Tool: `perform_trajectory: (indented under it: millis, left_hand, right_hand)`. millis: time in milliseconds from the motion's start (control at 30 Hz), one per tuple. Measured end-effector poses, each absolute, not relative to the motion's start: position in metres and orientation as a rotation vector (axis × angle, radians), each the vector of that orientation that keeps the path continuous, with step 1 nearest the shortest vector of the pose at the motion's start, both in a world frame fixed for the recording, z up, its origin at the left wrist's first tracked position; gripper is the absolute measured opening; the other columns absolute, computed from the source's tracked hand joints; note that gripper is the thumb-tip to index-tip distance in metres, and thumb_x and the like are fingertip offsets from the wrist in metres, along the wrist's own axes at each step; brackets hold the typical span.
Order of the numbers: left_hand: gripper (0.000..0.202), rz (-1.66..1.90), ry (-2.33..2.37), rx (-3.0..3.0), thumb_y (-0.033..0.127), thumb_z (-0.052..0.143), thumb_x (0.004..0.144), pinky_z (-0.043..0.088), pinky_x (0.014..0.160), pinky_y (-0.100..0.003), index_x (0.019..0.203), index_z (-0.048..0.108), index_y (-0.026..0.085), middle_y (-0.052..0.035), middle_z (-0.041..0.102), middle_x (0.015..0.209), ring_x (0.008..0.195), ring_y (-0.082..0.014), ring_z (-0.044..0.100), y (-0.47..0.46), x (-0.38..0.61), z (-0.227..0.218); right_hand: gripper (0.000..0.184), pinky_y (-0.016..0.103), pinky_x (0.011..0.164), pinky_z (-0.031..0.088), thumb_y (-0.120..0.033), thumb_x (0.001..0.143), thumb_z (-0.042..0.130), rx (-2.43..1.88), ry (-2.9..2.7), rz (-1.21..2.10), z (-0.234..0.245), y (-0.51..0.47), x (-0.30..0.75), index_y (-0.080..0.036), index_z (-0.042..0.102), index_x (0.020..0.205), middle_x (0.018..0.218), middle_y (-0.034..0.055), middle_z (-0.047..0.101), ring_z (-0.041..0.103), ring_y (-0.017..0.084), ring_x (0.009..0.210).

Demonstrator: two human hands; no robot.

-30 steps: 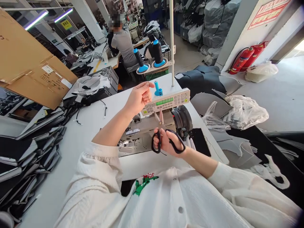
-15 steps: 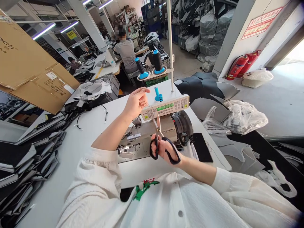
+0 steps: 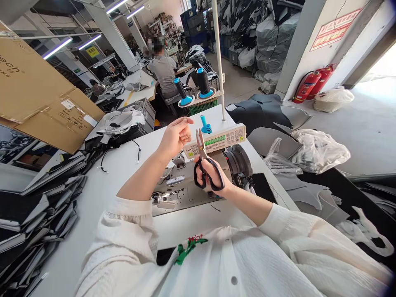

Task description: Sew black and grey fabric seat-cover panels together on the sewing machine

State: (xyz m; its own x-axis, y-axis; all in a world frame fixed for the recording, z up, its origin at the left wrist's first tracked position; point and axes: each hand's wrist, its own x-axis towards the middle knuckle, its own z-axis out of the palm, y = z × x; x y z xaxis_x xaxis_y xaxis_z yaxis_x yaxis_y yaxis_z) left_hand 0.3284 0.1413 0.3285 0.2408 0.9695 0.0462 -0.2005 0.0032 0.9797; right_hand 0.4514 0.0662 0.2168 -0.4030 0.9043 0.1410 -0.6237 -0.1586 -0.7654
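Note:
My left hand (image 3: 175,138) is raised over the sewing machine (image 3: 192,199), its fingers pinched together at the tips. The pinch is on a thread, which is very fine and barely visible now. In my right hand (image 3: 213,171) I hold scissors (image 3: 201,152) with black handles, my fingers through the loops. Their blades point up, nearly closed, just right of my left hand and in front of the control panel (image 3: 227,138). A short dark thread end (image 3: 215,208) lies at the machine's near edge.
Two black thread cones (image 3: 203,81) stand on a holder behind the panel, with a blue spool (image 3: 203,120) below. Stacked black and grey pieces (image 3: 40,206) lie on the left. A cardboard box (image 3: 40,90) and a bag (image 3: 321,150) flank the table. A person (image 3: 163,72) sits farther back.
The scissors have swung upright and their blades have come nearly together. My right hand has risen slightly. The thread that ran from my left fingers to the blades no longer shows there.

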Motion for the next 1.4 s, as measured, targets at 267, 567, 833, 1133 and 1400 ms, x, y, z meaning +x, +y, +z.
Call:
perform_trajectory:
  millis: [267,567,833,1133,1400]
  left_hand:
    - [0.020,1.142,0.855,1.168,0.015,0.049,0.088,0.029,0.043,-0.016,0.073,0.062,0.015,0.0078,0.023,0.046,0.040,-0.0046,0.025,0.147,0.322,0.324]
    - [0.017,1.132,0.946,1.160,0.017,0.051,0.087,0.029,0.042,-0.017,0.073,0.061,0.016,0.0085,0.022,0.046,0.039,-0.0049,0.026,0.149,0.311,0.321]
    - [0.019,1.100,0.900,1.164,0.017,0.049,0.087,0.028,0.043,-0.017,0.073,0.062,0.016,0.0081,0.022,0.046,0.040,-0.0055,0.025,0.149,0.317,0.318]
    - [0.018,1.103,0.944,1.390,0.023,0.053,0.086,0.025,0.044,-0.019,0.072,0.062,0.016,0.0083,0.023,0.046,0.041,-0.0062,0.023,0.151,0.331,0.332]
    - [0.015,1.101,1.129,1.922,0.023,0.055,0.081,0.033,0.053,-0.022,0.070,0.064,0.017,0.0023,0.053,0.061,0.055,-0.0090,0.043,0.178,0.349,0.327]
  right_hand:
    - [0.040,0.022,0.040,0.033,-0.059,0.083,0.055,-0.544,-1.182,1.606,0.199,0.055,0.452,-0.021,0.049,0.092,0.052,-0.0077,0.042,0.039,0.009,0.040]
    - [0.031,0.028,0.064,0.042,-0.032,0.077,0.063,-0.909,-2.732,1.211,0.106,0.020,0.480,-0.018,0.064,0.105,0.088,0.0089,0.067,0.063,0.025,0.080]
    - [0.033,0.034,0.080,0.048,-0.017,0.083,0.049,-0.837,-2.894,1.214,0.096,0.022,0.489,-0.016,0.067,0.110,0.106,0.0138,0.067,0.063,0.026,0.098]
    - [0.034,0.033,0.083,0.049,-0.047,0.088,0.054,-0.689,-1.246,1.602,0.274,0.143,0.500,-0.018,0.066,0.101,0.107,0.0074,0.065,0.059,0.018,0.099]
    - [0.035,0.021,0.062,0.045,-0.047,0.083,0.058,-0.594,-1.125,1.437,0.321,0.189,0.469,-0.016,0.053,0.068,0.075,0.0019,0.059,0.054,0.010,0.068]
